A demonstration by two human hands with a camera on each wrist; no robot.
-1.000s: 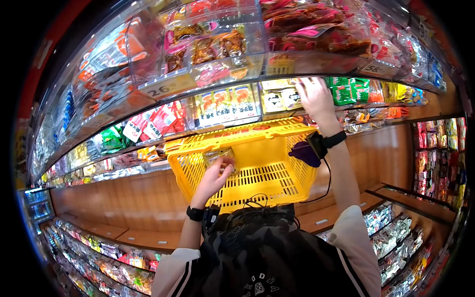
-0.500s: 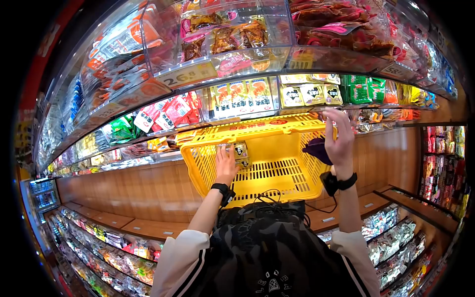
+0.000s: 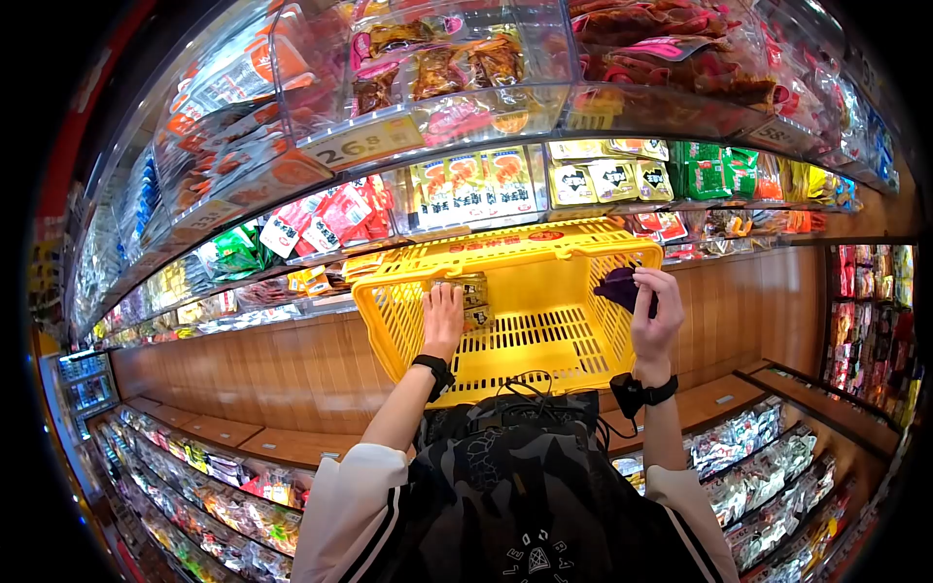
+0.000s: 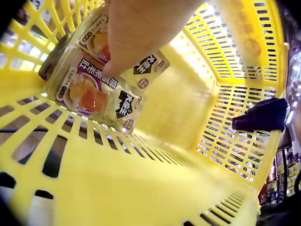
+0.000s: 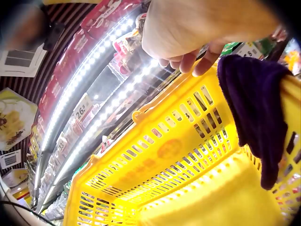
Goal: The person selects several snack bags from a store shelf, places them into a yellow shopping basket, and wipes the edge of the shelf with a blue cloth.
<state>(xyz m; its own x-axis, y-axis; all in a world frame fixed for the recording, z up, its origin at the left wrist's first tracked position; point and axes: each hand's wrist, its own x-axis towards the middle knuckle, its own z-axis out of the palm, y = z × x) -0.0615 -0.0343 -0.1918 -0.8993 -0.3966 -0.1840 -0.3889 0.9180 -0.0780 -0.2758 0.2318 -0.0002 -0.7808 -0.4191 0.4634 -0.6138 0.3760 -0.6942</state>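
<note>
We find the packets (image 4: pixel 96 92) at the nine-o'clock end of the basket (image 3: pixel 533 338), two o'clock from the nearer left hand (image 3: pixel 443 319), touching them; its grip we cannot tell. The right hand (image 3: pixel 658 321), loosely curled, holds nothing visible.

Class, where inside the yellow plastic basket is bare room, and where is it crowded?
The basket has bare floor between the flat gold plastic packets and the end wall bearing the purple cloth. The packets' end is crowded, with the left hand there.

Packets (image 4: pixel 96 96) at left fingers (image 3: pixel 444 296) show gold, black and purple; cloth (image 3: pixel 612 288) beside right fingers (image 3: pixel 659 280) is dark purple; basket (image 3: pixel 530 294), yellow.
</note>
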